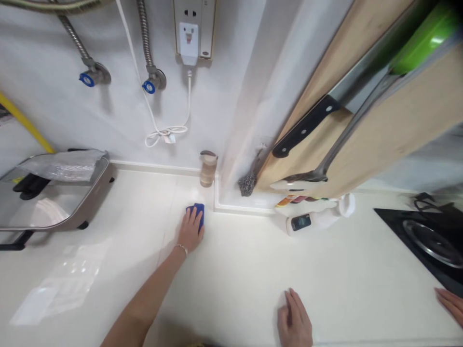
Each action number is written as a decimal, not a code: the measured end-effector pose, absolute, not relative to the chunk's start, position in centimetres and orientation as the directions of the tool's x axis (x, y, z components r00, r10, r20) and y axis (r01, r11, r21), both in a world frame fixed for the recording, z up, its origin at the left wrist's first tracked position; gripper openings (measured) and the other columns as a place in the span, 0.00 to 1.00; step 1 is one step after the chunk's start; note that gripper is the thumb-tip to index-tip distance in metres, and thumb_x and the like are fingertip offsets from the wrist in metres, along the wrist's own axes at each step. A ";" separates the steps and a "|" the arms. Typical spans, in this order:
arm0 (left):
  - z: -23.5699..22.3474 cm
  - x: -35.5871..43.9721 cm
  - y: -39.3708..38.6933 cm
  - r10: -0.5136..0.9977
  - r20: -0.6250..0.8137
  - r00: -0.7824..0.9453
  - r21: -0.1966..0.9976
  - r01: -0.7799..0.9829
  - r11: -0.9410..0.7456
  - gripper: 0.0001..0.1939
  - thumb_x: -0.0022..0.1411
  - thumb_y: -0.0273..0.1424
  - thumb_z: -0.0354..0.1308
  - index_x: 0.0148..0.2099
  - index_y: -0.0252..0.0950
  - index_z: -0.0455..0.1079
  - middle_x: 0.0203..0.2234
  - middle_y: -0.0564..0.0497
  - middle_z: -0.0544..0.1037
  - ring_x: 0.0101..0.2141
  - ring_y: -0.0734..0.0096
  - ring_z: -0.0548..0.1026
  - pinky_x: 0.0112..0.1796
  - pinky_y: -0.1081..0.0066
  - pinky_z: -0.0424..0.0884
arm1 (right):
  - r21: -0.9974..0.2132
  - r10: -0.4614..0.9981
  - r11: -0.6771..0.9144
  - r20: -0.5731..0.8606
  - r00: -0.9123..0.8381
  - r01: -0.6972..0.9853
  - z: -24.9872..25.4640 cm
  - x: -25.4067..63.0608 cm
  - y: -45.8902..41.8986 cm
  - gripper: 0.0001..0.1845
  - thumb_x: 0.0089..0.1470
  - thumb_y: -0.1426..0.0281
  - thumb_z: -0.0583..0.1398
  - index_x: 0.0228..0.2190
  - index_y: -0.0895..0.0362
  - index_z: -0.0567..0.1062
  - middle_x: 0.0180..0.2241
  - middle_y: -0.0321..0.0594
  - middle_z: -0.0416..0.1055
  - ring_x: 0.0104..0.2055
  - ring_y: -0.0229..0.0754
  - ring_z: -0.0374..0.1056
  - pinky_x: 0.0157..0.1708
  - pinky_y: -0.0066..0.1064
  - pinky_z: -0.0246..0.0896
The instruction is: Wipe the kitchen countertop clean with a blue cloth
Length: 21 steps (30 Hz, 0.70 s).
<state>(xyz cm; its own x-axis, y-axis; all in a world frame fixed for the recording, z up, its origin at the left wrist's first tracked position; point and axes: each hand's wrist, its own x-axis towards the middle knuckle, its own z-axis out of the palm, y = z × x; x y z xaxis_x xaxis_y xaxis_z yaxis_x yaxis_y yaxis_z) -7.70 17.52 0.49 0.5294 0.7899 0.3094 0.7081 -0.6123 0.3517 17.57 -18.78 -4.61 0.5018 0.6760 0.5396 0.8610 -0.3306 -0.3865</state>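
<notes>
My left hand point(190, 230), with a thin bracelet at its wrist, presses a folded blue cloth point(200, 217) against the white countertop point(231, 274). Its fingers lie over the cloth and partly cover it. Just beyond, a small clear jar point(208, 171) with a dark lid stands in the corner by the wall. My right hand point(294, 320) rests on the counter near the front edge, its fingers loosely extended and nothing in them. A white bottle point(320, 219) with a dark label is against the wall, farther back on the right.
An electric pan point(83, 205) with a plastic-wrapped item on its lid stands left. A knife point(307, 125) and a slotted spoon point(338, 147) hang before a wooden board point(401, 125). A black cooktop point(427, 241) is at right, with another person's hand point(452, 304) near it.
</notes>
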 end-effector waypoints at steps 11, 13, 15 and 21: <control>0.7 0.8 26.4 0.812 0.295 0.504 0.421 0.695 -0.584 0.28 0.70 0.33 0.41 0.68 0.30 0.60 0.69 0.42 0.57 0.70 0.49 0.48 0.66 0.49 0.53 | -0.411 0.677 -0.390 0.478 0.559 0.824 -3.9 17.3 -18.6 0.23 0.63 0.63 0.54 0.56 0.58 0.71 0.57 0.55 0.69 0.57 0.57 0.68 0.54 0.55 0.69; 0.7 1.1 27.3 0.817 0.293 0.496 0.434 0.693 -0.576 0.27 0.70 0.32 0.42 0.67 0.31 0.61 0.68 0.43 0.58 0.69 0.50 0.49 0.66 0.49 0.54 | -0.409 0.682 -0.389 0.475 0.556 0.826 -3.8 17.3 -18.6 0.23 0.63 0.64 0.54 0.56 0.58 0.70 0.57 0.54 0.68 0.58 0.56 0.67 0.55 0.55 0.68; 0.7 1.3 27.7 0.820 0.296 0.490 0.452 0.684 -0.573 0.27 0.69 0.32 0.42 0.67 0.32 0.61 0.68 0.43 0.59 0.70 0.51 0.49 0.66 0.49 0.53 | -0.401 0.691 -0.379 0.477 0.543 0.834 -3.8 17.2 -18.7 0.23 0.63 0.65 0.53 0.57 0.58 0.70 0.58 0.54 0.68 0.59 0.55 0.66 0.55 0.54 0.68; 1.2 0.2 25.9 0.813 0.291 0.504 0.490 0.651 -0.579 0.27 0.68 0.32 0.43 0.66 0.31 0.62 0.67 0.41 0.60 0.70 0.52 0.49 0.67 0.49 0.52 | -0.382 0.667 -0.409 0.495 0.557 0.829 -3.3 16.9 -18.4 0.22 0.64 0.66 0.52 0.56 0.59 0.70 0.58 0.52 0.68 0.60 0.52 0.65 0.58 0.53 0.66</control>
